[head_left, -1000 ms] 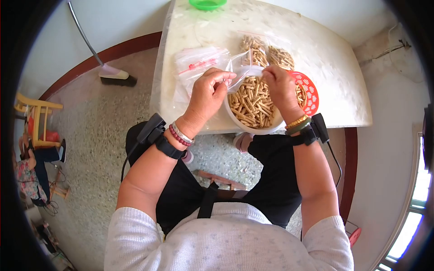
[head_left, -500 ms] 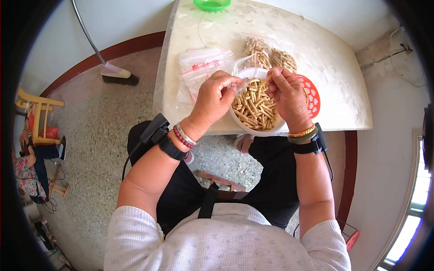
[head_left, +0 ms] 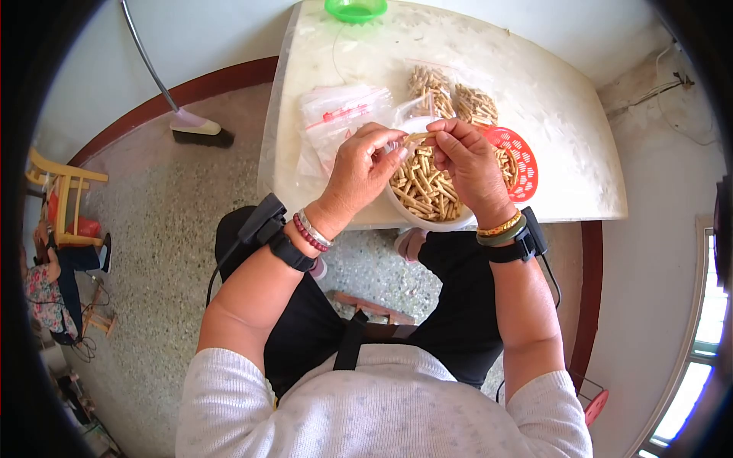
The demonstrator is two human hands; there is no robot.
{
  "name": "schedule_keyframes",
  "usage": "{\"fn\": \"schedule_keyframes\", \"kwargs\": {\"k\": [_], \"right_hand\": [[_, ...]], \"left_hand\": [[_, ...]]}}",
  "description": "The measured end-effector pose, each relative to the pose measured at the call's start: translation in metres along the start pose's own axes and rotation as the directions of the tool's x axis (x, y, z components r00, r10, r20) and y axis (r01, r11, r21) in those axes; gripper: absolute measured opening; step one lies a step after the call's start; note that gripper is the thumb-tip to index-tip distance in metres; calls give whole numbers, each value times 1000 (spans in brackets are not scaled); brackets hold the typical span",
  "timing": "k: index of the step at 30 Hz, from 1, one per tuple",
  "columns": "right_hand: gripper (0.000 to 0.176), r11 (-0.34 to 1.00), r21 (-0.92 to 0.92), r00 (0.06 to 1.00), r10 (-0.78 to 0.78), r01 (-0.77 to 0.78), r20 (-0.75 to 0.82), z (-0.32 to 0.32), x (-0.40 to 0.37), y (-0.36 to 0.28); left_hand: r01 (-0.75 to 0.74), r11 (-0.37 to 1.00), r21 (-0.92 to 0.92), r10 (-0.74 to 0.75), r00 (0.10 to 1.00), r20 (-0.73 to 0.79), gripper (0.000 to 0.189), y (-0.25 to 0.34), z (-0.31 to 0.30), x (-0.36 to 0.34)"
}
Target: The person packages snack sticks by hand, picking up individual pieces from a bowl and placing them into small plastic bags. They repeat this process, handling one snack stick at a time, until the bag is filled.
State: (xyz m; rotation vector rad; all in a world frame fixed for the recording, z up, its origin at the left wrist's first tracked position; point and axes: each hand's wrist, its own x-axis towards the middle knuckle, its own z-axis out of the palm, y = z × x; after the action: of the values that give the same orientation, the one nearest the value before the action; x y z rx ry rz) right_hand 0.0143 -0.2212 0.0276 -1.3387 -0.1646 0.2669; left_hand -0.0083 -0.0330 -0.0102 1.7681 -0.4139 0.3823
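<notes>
We are now bringing a stick [head_left: 420,138] over to the left hand [head_left: 357,169], nearer the clear bag [head_left: 412,110] than a moment ago. Our right hand [head_left: 469,160] is pinching it between fingers; left fingers are pinching plastic. The stick is hovering above the white bowl [head_left: 439,226], looking slim and tan.

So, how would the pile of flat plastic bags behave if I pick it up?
The pile of bags would probably bend and droop, since the plastic looks thin. It is likely light, as the bags look empty. Loosely overlapped, they might slide apart.
</notes>
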Motion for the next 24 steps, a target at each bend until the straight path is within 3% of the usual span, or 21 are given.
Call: {"fn": "schedule_keyframes", "kwargs": {"k": [5,10,24], "right_hand": [[15,999,-52,995,6,-1,104,2,1,4],[16,994,-107,997,-10,18,77,5,0,6],[18,992,-127,995,9,4,101,8,-3,0]], "left_hand": [[-8,1000,17,7,999,53,16,-6,-1,-1],[2,1000,27,-4,998,60,16,-6,-2,1],[10,995,101,-4,998,-60,7,2,-2,0]]}}
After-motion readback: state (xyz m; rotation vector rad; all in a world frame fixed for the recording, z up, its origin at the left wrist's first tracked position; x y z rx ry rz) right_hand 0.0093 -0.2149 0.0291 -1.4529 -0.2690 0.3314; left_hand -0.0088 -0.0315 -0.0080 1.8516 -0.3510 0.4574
